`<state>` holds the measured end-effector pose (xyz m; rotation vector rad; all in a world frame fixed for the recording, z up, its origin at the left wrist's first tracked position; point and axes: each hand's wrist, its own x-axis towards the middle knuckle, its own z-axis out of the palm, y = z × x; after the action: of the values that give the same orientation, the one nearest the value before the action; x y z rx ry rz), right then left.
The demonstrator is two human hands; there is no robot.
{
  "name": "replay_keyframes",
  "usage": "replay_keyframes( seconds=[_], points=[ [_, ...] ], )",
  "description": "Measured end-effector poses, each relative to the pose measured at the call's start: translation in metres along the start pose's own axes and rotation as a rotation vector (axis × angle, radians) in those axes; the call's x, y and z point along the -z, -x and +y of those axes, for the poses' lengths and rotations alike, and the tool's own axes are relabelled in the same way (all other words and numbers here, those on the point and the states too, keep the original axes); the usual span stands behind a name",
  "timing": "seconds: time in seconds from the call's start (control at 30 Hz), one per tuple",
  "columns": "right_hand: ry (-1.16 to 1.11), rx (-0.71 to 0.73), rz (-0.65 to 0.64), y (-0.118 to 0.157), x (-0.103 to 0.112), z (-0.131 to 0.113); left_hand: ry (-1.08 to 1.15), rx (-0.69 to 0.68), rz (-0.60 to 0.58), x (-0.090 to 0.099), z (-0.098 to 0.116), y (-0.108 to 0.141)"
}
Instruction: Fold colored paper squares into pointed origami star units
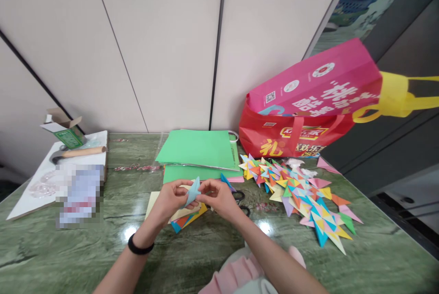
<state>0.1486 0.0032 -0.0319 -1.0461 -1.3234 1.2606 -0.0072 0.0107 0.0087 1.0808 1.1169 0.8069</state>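
Note:
Between both hands is a light blue folded paper piece [194,193], pointed at its top and bottom ends. My left hand [174,200] pinches it from the left with closed fingers. From the other side, the fingers of my right hand [216,197] close on its right edge. Below the hands lie cream paper sheets [153,202] and orange, yellow and blue paper pieces [192,219]. A darker blue folded piece [226,181] stands behind my right hand, and black scissor handles [244,210] show beside it, the rest hidden.
Green paper sheets [199,147] lie behind the hands. A pile of colourful folded paper pieces [295,193] spreads to the right, before a red bag [274,129] with a pink bag [318,79] in it. At left, a white board [27,198] holds a green box [68,137] and a wooden-handled tool [91,151].

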Motion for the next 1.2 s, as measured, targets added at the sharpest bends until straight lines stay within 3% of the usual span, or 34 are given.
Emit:
replay_keyframes(
  seconds=[0.43,0.57,0.97,1.2],
  points=[
    [-0.211,-0.135,0.050,-0.004,0.004,0.004,-0.027,-0.020,-0.153,0.005,0.002,0.001],
    [-0.188,-0.129,0.020,-0.004,0.004,0.003,-0.112,-0.046,-0.116,0.002,0.005,0.003],
    [-0.037,-0.037,-0.003,-0.003,0.004,0.004,0.024,-0.029,-0.063,-0.007,-0.006,0.001],
    [-0.260,-0.178,0.047,-0.004,0.005,0.010,0.074,-0.036,-0.170,-0.008,-0.001,0.004]
  ],
)
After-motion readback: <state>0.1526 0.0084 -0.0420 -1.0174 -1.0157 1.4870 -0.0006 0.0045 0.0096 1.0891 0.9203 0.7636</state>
